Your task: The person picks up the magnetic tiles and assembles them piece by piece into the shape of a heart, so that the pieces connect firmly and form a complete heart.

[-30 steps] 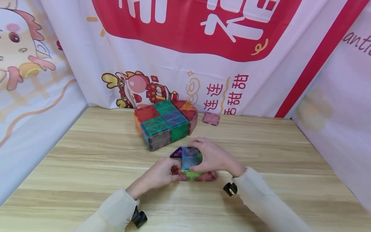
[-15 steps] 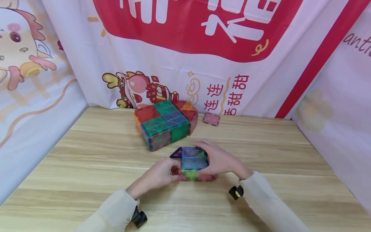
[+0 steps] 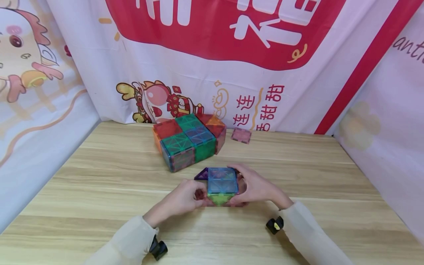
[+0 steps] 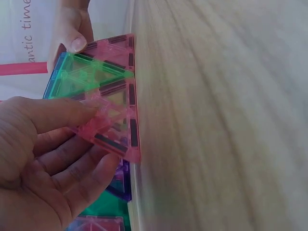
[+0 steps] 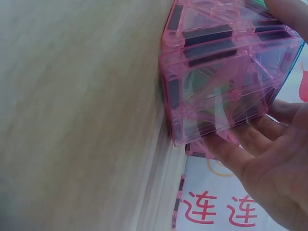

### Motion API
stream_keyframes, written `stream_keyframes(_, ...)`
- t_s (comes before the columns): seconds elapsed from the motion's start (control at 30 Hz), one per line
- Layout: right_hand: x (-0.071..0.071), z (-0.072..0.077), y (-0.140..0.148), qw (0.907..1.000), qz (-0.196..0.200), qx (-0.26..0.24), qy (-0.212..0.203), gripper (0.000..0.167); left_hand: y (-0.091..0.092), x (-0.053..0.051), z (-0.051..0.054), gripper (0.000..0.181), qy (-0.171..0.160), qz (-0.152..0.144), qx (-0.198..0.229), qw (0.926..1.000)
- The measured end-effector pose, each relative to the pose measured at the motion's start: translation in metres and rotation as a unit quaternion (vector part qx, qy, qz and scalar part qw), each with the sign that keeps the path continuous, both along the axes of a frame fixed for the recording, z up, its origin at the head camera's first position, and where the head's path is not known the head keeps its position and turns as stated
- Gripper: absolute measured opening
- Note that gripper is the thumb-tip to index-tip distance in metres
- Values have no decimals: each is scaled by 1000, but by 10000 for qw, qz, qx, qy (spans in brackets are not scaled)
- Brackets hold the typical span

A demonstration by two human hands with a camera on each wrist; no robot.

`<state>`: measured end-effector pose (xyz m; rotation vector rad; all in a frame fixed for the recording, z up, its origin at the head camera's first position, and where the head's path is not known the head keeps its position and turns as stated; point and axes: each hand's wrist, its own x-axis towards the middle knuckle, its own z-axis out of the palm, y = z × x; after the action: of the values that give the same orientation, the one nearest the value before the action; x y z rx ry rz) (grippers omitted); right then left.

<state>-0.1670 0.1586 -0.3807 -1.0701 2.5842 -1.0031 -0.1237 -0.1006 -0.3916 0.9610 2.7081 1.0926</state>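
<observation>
A small block of see-through magnetic tiles stands on the table, with blue squares on top. Its front shows a green triangle tile between pink triangle tiles. My left hand pinches the block's left front corner, thumb on a pink triangle and fingers beside it. My right hand spans the right end, thumb at the front and fingers toward the back. A pink side tile shows there in the right wrist view. A purple triangle tile sticks out at the back left.
Behind stands a larger block of coloured magnetic tiles. One loose pink square tile lies to its right. A printed cloth hangs along the table's back edge, and cloth closes off both sides.
My right hand has slid right along the block, from over its blue top to its right end, uncovering the top. The left hand has kept its place.
</observation>
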Motion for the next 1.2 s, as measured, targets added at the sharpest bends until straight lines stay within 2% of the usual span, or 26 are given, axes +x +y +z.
stream_keyframes(0.17, 2, -2, 9, 10000, -80, 5, 11, 93, -10, -3, 8, 9, -300, -89, -84, 9995)
stream_keyframes(0.33, 4, -3, 23, 9998, -189, 13, -72, 93, -16, -12, 18, 13, -102, -210, -162, 9996)
stream_keyframes(0.47, 6, -5, 36, 9997, -245, -15, 27, 93, -10, -22, 22, 11, 194, 62, -153, 9997)
stream_keyframes(0.57, 8, -7, 46, 9995, -301, -46, 101, 93, -1, -32, 24, 12, 254, 387, -93, 9989)
stream_keyframes(0.67, 9, -8, 56, 9993, -341, -75, 123, 93, 10, -43, 27, 18, 106, 697, -6, 9975)
stream_keyframes(0.8, 12, -6, 69, 9992, -376, -150, 47, 93, 27, -60, 27, 24, -27, 922, 134, 9956)
stream_keyframes(1.0, 14, -5, 85, 9987, -488, -150, 36, 91, 61, -89, 26, 31, 205, 981, 214, 9947)
stream_keyframes(1.13, 16, -7, 92, 9980, -630, -21, 100, 91, 83, -113, 25, 34, 440, 986, -11, 9942)
stream_keyframes(1.2, 17, -8, 94, 9976, -679, -10, 98, 91, 94, -125, 23, 36, 453, 995, -153, 9939)
